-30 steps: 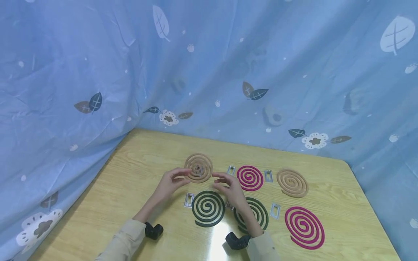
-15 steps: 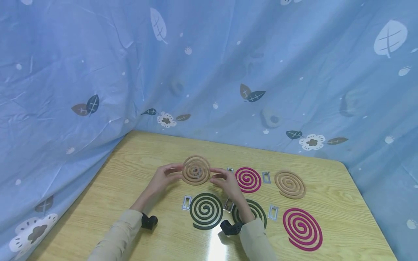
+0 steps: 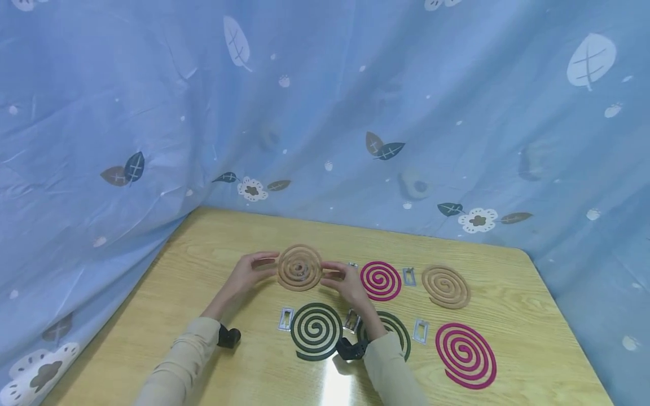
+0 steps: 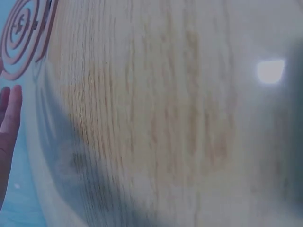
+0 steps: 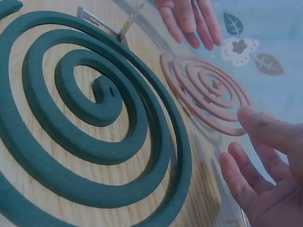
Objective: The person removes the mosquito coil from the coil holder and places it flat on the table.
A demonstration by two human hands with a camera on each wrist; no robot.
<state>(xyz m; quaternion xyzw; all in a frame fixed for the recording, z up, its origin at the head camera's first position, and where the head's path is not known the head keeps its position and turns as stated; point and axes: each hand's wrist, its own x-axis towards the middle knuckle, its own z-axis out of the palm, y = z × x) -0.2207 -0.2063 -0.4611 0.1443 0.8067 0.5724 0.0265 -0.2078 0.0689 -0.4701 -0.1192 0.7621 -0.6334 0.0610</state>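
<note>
A brown mosquito coil (image 3: pixel 298 267) lies across a small metal stand, seen through its centre, near the back of the table. My left hand (image 3: pixel 247 272) is at its left edge, fingers extended and thumb apart. On the opposite side my right hand (image 3: pixel 346 282) has its fingers and thumb spread around the edge. Neither hand pinches the coil; whether fingertips touch it I cannot tell. In the right wrist view the coil (image 5: pixel 215 85) appears raised off the wood, between both hands. The left wrist view catches only some fingers (image 4: pixel 13 113) and part of the coil (image 4: pixel 21 28).
Closer to the front lie two green coils (image 3: pixel 316 331), the right one partly behind my right forearm. Two magenta coils (image 3: pixel 381 281) and another brown coil (image 3: pixel 446 286) lie to the right. Several metal stands (image 3: pixel 420 331) sit among them. A blue curtain (image 3: pixel 325 113) surrounds the table.
The head view has shifted slightly, so everything appears a little to the left. My hands have moved slightly outward, away from over the brown coil's edges, and now frame it.
</note>
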